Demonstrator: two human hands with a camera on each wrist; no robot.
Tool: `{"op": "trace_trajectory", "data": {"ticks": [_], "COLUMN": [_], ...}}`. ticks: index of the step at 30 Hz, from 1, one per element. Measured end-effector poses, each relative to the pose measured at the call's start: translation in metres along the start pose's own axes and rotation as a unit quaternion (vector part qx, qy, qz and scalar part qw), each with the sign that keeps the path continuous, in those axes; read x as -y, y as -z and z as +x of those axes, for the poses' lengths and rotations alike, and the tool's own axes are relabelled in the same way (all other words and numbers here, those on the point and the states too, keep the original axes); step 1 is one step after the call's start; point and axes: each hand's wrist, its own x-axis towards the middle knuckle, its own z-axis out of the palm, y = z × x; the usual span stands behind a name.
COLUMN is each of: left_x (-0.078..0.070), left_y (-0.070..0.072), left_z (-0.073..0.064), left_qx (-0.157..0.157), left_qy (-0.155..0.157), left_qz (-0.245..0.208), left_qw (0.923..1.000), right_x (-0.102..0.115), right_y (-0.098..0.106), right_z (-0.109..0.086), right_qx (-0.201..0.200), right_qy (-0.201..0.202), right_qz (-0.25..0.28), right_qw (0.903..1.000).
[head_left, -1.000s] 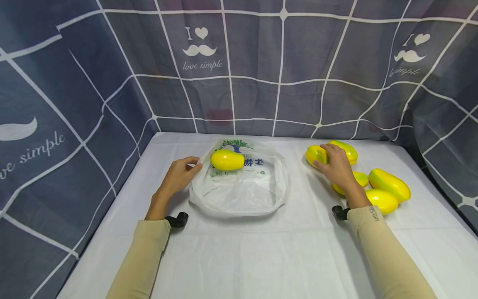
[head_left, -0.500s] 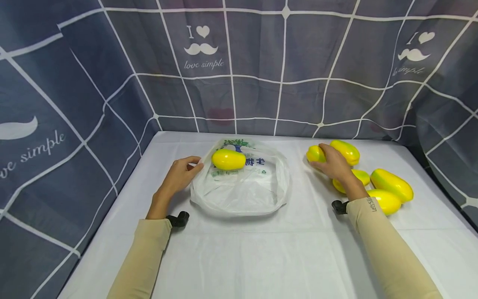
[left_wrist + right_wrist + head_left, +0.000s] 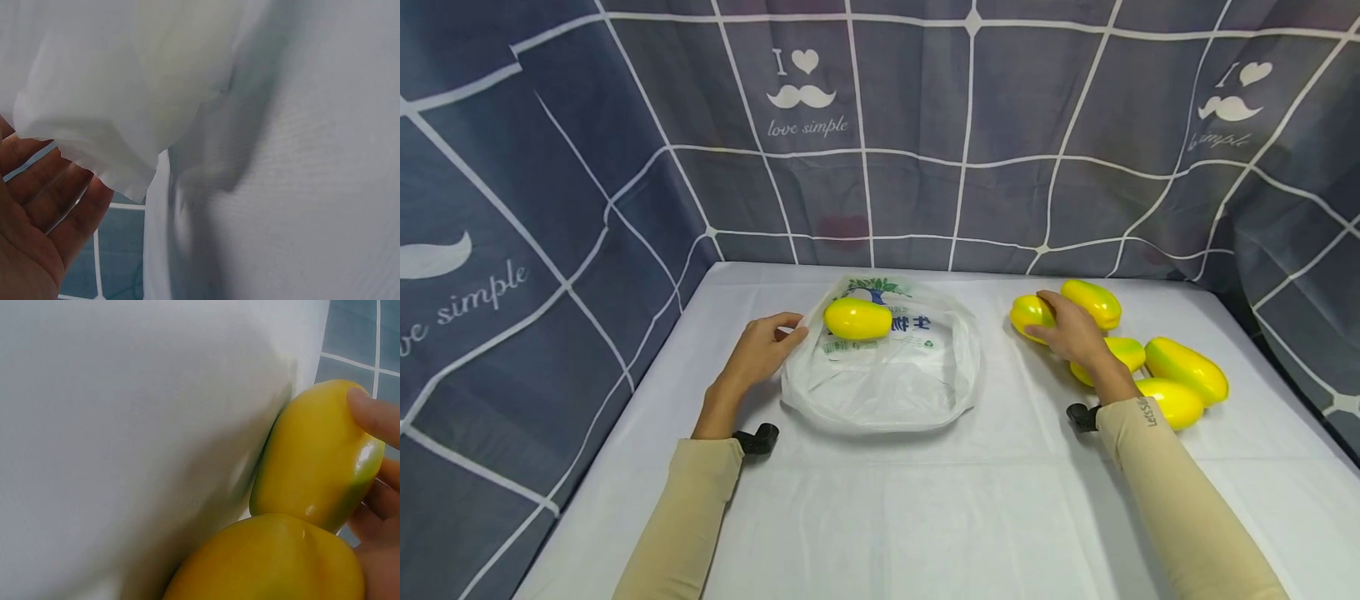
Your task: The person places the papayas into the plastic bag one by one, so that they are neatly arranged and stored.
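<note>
A white plastic bag with green and blue print lies with its mouth spread. On the bag's printed part shows one yellow papaya. My left hand pinches the bag's left rim; in the left wrist view its fingers lie behind the thin plastic. On the right, my right hand holds a yellow-green papaya, thumb on one side and fingers on the other. Just behind it is another papaya. A further papaya lies partly under the right wrist.
Two more papayas, one yellow-green and one yellow, lie to the right of my right forearm. A white cloth covers the table. Dark grid-patterned curtains stand behind and at both sides.
My right hand has shifted slightly on the papaya, its thumb and fingers now further round its right side. The left hand and the bag stay where they were.
</note>
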Motion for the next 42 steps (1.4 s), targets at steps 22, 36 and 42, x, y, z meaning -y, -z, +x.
{"op": "trace_trajectory", "data": {"ticks": [22, 36, 42], "left_x": [-0.0016, -0.0001, 0.0017], "left_y": [0.0017, 0.0017, 0.0012], "left_z": [-0.0012, -0.001, -0.0003], "left_qx": [-0.007, -0.019, -0.025], "left_qy": [0.003, -0.004, -0.007], "left_qz": [-0.002, -0.003, -0.004], "left_qw": [1.0, 0.9998, 0.9997], "right_x": [0.0005, -0.0001, 0.001], "right_y": [-0.0035, -0.0045, -0.0056], "right_z": [0.0005, -0.0032, -0.006], "right_qx": [-0.001, -0.005, -0.01], "right_qy": [-0.004, 0.003, 0.005], "right_qz": [-0.013, -0.025, -0.027], "right_qw": [0.9999, 0.9997, 0.9996]}}
